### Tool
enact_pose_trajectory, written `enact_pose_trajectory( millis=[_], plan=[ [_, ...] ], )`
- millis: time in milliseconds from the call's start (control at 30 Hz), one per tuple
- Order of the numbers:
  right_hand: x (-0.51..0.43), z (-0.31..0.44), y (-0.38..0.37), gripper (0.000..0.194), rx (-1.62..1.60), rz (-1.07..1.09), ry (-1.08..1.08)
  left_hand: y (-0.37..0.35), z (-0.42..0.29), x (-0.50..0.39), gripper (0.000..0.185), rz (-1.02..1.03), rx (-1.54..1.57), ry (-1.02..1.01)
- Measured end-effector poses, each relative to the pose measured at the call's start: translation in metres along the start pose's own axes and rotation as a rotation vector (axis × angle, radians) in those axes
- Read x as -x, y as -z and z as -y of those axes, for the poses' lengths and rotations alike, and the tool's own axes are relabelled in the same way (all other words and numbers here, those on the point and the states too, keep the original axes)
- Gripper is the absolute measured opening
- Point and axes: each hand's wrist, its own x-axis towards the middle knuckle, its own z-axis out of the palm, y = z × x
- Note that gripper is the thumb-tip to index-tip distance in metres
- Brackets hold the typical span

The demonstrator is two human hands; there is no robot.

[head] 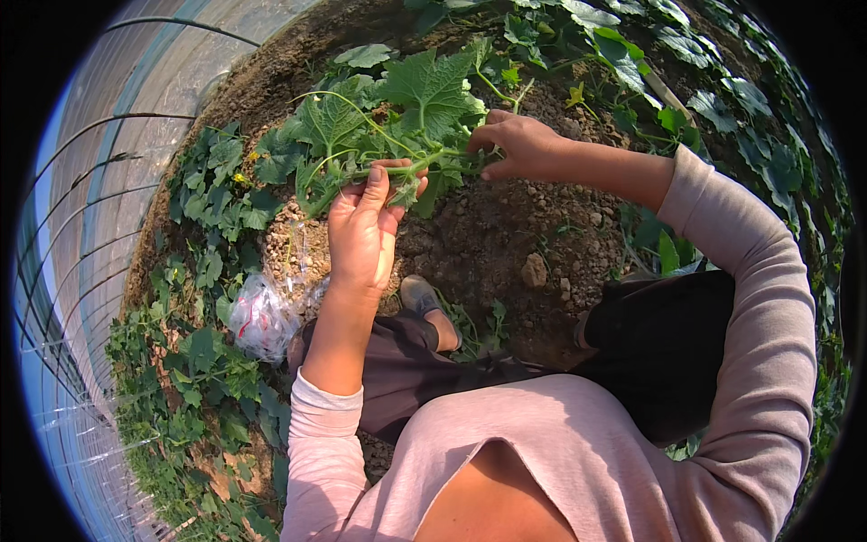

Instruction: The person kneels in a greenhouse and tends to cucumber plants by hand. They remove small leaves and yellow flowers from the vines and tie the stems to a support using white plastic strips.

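A cucurbit vine [433, 159] with a hairy green stem, curling tendrils and broad lobed leaves is raised above the soil in front of me. My left hand [366, 227] grips its stem between thumb and fingers, palm turned up. Just right of it, my right hand [521, 146] reaches in from the side, with its fingers curled about the vine. Whether those fingertips pinch the stem cannot be made out. One large leaf [427, 88] stands up behind the stem, between the hands. A small fuzzy shoot [405, 193] hangs below the stem at my left fingertips.
A crumpled clear plastic bag [261, 318] with red strands lies left of my left forearm. Cloddy brown soil [501, 251] stretches around my shoe [420, 295]. More vines [203, 366] grow on the left, and leafy rows [738, 101] on the right. Plastic sheeting over hoops [115, 129] curves along the left.
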Motion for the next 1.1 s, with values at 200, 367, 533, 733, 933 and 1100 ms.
enact_pose_trajectory(
  millis=[200,367,533,733,933,1100],
  plan=[
    [-0.013,-0.007,-0.002,0.033,-0.149,0.145,-0.008,0.002,-0.002,-0.001,0.027,0.01,0.019,-0.007],
    [-0.015,0.0,0.0,0.033,-0.214,0.291,0.012,0.001,0.0,0.002,0.025,0.02,0.02,0.021],
    [-0.006,0.018,-0.007,0.029,0.045,-0.018,-0.052,0.001,-0.004,0.004,0.025,-0.004,0.019,0.002],
    [0.002,0.012,-0.017,0.02,0.876,-0.162,0.41,0.01,-0.006,0.003,0.025,-0.035,0.085,0.003],
    [-0.002,-0.03,0.009,0.035,-0.777,-0.286,-0.514,0.023,-0.008,0.009,0.023,-0.002,-0.046,0.047],
    [-0.008,-0.071,0.022,0.053,-0.408,-0.167,-0.688,0.029,-0.007,0.011,0.019,-0.018,-0.114,0.04]
  ],
)
